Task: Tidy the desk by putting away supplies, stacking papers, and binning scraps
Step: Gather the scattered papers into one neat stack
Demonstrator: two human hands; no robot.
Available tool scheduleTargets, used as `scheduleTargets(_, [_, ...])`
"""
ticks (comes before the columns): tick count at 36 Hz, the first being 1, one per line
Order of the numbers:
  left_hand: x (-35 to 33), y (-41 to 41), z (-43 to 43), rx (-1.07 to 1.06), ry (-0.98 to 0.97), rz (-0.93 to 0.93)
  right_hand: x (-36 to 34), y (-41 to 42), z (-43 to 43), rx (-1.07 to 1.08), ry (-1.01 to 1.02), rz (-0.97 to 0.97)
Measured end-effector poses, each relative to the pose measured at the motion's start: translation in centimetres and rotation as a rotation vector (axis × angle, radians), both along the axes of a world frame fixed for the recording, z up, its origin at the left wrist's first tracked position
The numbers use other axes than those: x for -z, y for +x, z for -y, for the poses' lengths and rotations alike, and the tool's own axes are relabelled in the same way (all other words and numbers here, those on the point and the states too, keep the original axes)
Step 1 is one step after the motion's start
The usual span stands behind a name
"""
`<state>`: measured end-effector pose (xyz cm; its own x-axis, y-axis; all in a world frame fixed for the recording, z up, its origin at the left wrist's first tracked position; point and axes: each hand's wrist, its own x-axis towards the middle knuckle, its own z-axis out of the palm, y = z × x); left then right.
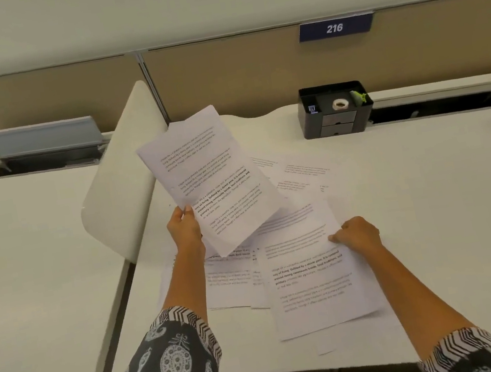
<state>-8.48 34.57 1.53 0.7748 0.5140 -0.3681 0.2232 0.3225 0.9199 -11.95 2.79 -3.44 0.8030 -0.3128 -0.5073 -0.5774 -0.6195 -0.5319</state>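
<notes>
A sheaf of printed sheets (207,179) is held raised and tilted. Further loose sheets (316,287) are spread overlapping on the white surface (422,221). A black organizer (337,118) is set at the back.

Right of your right fingers (337,237) the desk (427,194) lies open; well ahead stands the black organizer (337,120). Just left of your left fingers (189,211) the white divider (126,179) blocks you. The held sheets (216,177) screen above them, loose papers (313,288) beneath.
</notes>
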Motion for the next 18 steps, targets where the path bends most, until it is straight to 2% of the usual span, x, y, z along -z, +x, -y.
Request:
scheduleTargets(10, [0.7, 1.3, -2.5, 0.150, 0.074, -0.020, -1.4, -3.1, 3.1, 0.128, -0.235, -0.072])
scheduleTargets(18, [1.2, 1.7, -4.5, 0.228, 0.109, -0.031, -0.4, -5.1, 2.3, 0.178, -0.263, -0.020])
